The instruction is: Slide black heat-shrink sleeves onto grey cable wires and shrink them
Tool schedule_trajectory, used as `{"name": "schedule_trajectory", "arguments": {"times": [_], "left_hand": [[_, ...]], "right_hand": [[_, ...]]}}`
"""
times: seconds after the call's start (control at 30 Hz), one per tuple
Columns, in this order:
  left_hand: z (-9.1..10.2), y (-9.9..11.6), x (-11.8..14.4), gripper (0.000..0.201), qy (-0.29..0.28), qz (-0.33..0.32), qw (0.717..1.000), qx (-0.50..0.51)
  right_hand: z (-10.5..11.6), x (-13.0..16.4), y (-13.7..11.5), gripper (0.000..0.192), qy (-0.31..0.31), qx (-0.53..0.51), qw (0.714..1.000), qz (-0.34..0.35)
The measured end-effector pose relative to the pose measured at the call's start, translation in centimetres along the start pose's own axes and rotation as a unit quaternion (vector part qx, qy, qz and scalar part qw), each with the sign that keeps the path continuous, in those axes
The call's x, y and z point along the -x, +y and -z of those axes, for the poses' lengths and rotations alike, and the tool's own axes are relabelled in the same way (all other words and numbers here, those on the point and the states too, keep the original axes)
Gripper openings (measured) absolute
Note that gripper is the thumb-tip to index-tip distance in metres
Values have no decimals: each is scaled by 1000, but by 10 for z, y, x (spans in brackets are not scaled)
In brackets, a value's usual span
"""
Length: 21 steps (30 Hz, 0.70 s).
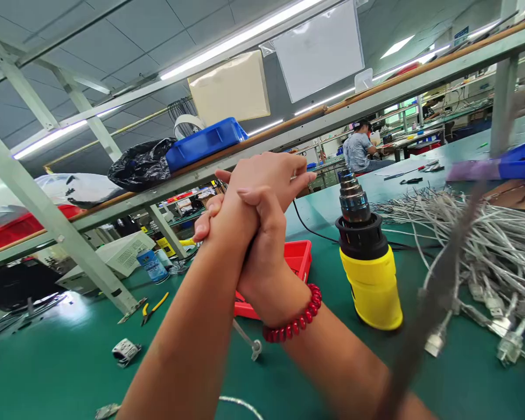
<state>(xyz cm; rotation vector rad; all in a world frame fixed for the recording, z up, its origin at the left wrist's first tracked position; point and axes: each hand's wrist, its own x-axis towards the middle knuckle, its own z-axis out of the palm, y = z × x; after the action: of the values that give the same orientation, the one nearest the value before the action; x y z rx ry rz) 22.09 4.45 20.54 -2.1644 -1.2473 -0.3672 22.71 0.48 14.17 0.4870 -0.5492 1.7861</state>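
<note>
Hands clasped together: left hand, right hand, above bench; heat gun just right.

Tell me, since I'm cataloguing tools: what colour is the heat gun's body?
Yellow, with a black collar; the heat gun shows clearly in the head view.

Yellow heat gun stood upright on green bench, nozzle up. Red tray just left of it. Cable pile spread to the right. Yellow pliers laid left. Blue bin and black bag kept on shelf. Person seated far back.
</note>
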Motion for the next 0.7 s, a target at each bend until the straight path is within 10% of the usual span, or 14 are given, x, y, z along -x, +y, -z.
{"name": "schedule_trajectory", "arguments": {"times": [0.7], "left_hand": [[-1,4,3,20,83,-25,996,-7]], "right_hand": [[14,-8,-2,41,-59,25,998,9]]}}
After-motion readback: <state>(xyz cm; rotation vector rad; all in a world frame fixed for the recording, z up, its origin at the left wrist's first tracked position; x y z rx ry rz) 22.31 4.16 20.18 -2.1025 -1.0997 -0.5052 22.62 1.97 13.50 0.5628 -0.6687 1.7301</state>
